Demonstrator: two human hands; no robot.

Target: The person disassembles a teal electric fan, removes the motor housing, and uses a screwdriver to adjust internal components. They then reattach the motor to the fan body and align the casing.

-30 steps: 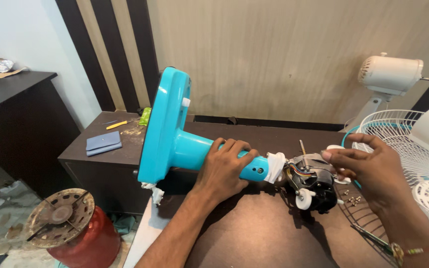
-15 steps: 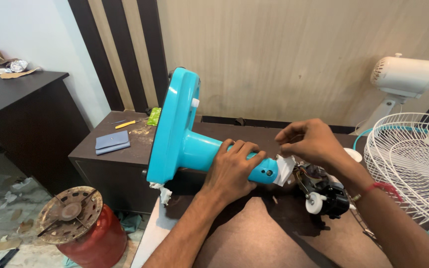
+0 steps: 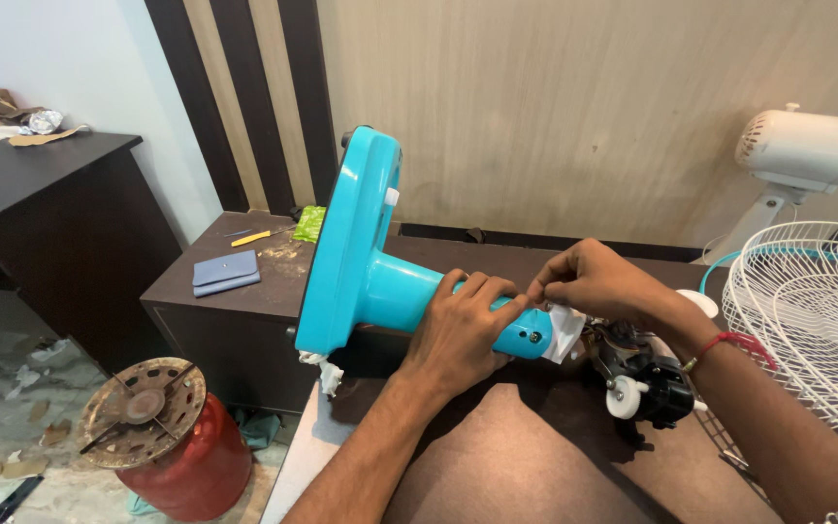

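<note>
Roughly, biggest first:
Wall: beige panel with dark vertical stripes at left, behind everything.
Dark desk point(image 3: 46, 184): far left, paper scraps on its top.
Low dark cabinet point(image 3: 244, 311): in front of me, under the wall; blue wallet point(image 3: 226, 273), yellow tool point(image 3: 250, 238) and green packet point(image 3: 308, 223) lie on it.
White fan grille point(image 3: 807, 311): right edge, lying beside my right arm.
White fan head point(image 3: 805, 150): upper right, on its stand by the wall.
Red gas cylinder point(image 3: 181, 456): on the floor lower left, rusty round burner plate point(image 3: 141, 410) on top.
Turquoise fan stand point(image 3: 370, 281): lying sideways across my lap, round base at left standing on edge, neck pointing right.
Left hand point(image 3: 458, 330): wrapped around the stand's neck, fingers curled over the top, gripping it.
Right hand point(image 3: 598, 281): fingertips pinched together at the neck's end, just above the white piece point(image 3: 564, 332); cannot tell what is between them.
Black motor point(image 3: 644, 374): just right of the neck's end, below my right wrist, white knob facing out.
</note>
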